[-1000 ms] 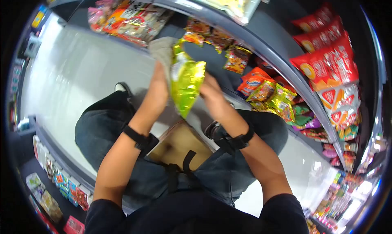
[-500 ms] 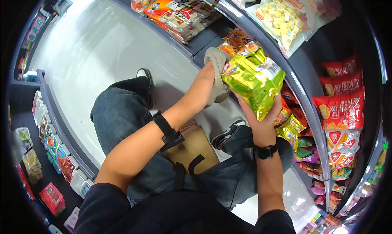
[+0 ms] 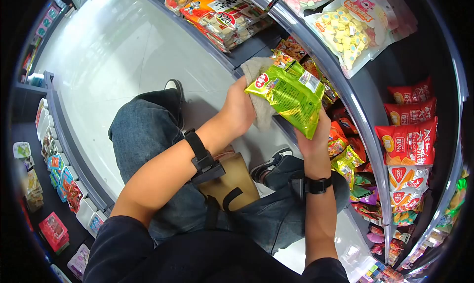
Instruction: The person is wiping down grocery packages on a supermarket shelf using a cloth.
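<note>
A shiny green snack bag (image 3: 291,96) is held up in front of the shelf, its printed back and white barcode label turned toward me. My right hand (image 3: 316,131) grips it from below, with the fingers mostly hidden behind the bag. On the other side, my left hand (image 3: 239,106) is closed on a beige-grey cloth (image 3: 261,112), which lies against the bag's left edge. Part of the cloth disappears behind the bag. Just beyond are orange snack bags (image 3: 290,50) on the lower shelf.
Curved dark shelving with a clear front rail (image 3: 358,105) runs along my right. Red snack bags (image 3: 407,140) and a bag of yellow marshmallows (image 3: 345,33) sit on the upper level. A small tan stool (image 3: 232,181) is between my legs. Another stocked shelf (image 3: 74,179) stands at left.
The green bag has turned and shifted left and slightly up with my right hand, showing its printed back more fully. My left hand and the cloth have moved slightly left.
</note>
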`<state>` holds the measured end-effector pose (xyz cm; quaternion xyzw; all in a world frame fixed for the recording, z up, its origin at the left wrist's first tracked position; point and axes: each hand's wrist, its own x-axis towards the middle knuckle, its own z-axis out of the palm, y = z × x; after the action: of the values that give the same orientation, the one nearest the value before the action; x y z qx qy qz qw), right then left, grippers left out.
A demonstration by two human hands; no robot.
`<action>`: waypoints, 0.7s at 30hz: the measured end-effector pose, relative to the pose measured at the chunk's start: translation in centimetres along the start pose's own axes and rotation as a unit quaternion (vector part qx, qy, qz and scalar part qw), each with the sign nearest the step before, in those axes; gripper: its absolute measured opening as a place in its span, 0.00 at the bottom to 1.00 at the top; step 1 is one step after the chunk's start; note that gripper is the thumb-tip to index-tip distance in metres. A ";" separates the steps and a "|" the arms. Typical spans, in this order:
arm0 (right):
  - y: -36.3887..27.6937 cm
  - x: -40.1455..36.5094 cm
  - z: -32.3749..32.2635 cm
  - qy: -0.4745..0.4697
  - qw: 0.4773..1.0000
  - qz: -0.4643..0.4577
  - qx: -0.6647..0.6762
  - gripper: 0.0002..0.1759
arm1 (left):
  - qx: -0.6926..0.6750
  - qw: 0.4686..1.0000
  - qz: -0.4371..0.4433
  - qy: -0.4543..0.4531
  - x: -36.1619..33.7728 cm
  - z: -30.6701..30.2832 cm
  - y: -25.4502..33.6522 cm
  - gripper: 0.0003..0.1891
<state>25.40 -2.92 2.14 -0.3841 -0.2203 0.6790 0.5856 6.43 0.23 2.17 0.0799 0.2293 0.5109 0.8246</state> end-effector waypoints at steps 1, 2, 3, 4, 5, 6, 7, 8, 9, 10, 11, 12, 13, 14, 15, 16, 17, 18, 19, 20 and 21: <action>0.1 0.1 -0.1 0.039 0.994 -0.047 -0.094 0.25 | 0.000 1.000 0.000 0.000 0.0 0.0 0.0 0.23; 0.0 0.1 0.0 0.038 0.994 -0.047 -0.094 0.25 | -0.011 1.000 0.002 0.008 -0.1 0.1 0.1 0.23; 0.0 0.0 0.2 0.064 0.991 -0.053 -0.100 0.25 | -0.022 1.000 0.005 0.017 -0.1 0.1 0.1 0.23; 0.0 -0.3 0.4 0.091 0.988 -0.059 -0.107 0.26 | -0.023 1.000 0.005 0.017 0.1 -0.1 0.0 0.23; -0.1 -0.6 0.8 0.119 0.984 -0.065 -0.113 0.27 | -0.021 1.000 0.013 -0.003 0.3 -0.3 -0.1 0.22; 0.0 -0.9 1.4 0.106 0.985 -0.068 -0.118 0.32 | -0.020 0.999 0.021 -0.022 0.4 -0.5 -0.2 0.22; 0.4 -1.1 2.4 0.106 0.985 -0.068 -0.118 0.32 | -0.020 0.999 0.021 -0.022 0.4 -0.8 -0.4 0.22; 1.1 -1.3 3.8 0.102 0.969 -0.092 -0.208 0.34 | -0.006 1.000 0.008 -0.016 0.2 -0.6 -0.4 0.23; 1.8 -1.4 4.9 0.097 0.944 -0.115 -0.295 0.35 | 0.008 1.000 -0.006 -0.010 0.0 -0.4 -0.4 0.23; 2.4 -1.7 5.5 0.097 0.944 -0.115 -0.294 0.35 | 0.008 1.000 -0.006 -0.010 -0.3 -0.2 -0.4 0.23; 2.9 -2.0 6.0 0.076 0.943 -0.103 -0.308 0.36 | 0.041 0.999 -0.010 -0.016 -0.5 0.1 -0.6 0.23; 3.2 -2.3 6.3 0.057 0.941 -0.090 -0.321 0.38 | 0.075 0.997 -0.015 -0.023 -0.6 0.3 -0.9 0.23; 3.3 -2.5 6.4 0.036 0.939 -0.077 -0.334 0.39 | 0.075 0.997 -0.017 -0.024 -0.7 0.5 -1.2 0.23; 3.6 -1.9 3.5 -0.007 0.937 -0.045 -0.347 0.39 | 0.129 0.991 0.009 -0.032 -0.8 0.5 -1.5 0.24; 4.2 -1.6 2.2 -0.006 0.937 -0.045 -0.347 0.39 | 0.182 0.982 0.036 -0.039 -0.7 0.4 -1.8 0.24; 4.8 -1.2 1.3 -0.018 0.953 -0.005 -0.303 0.39 | 0.255 0.962 0.056 -0.073 -0.5 -0.5 -1.8 0.25; 4.8 -1.1 1.7 -0.032 0.965 0.035 -0.257 0.39 | 0.256 0.962 0.057 -0.072 -0.3 -0.6 -1.7 0.25; 4.5 -1.6 2.1 -0.028 0.972 0.080 -0.220 0.41 | 0.266 0.960 0.049 -0.077 -0.2 -0.8 -1.7 0.25; 4.3 -1.8 2.7 -0.029 0.972 0.081 -0.219 0.41 | 0.277 0.956 0.042 -0.082 -0.1 -1.0 -1.6 0.25; 4.2 -2.1 3.2 -0.029 0.974 0.085 -0.208 0.41 | 0.278 0.956 0.042 -0.082 0.1 -1.4 -1.7 0.25; 4.2 -2.2 3.4 -0.027 0.976 0.089 -0.197 0.42 | 0.316 0.944 0.035 -0.088 0.3 -1.9 -1.9 0.25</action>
<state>20.17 -5.47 1.58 -0.4917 -0.3305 0.6816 0.4295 7.22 -0.57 -0.26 0.3890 0.3026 0.4318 0.7554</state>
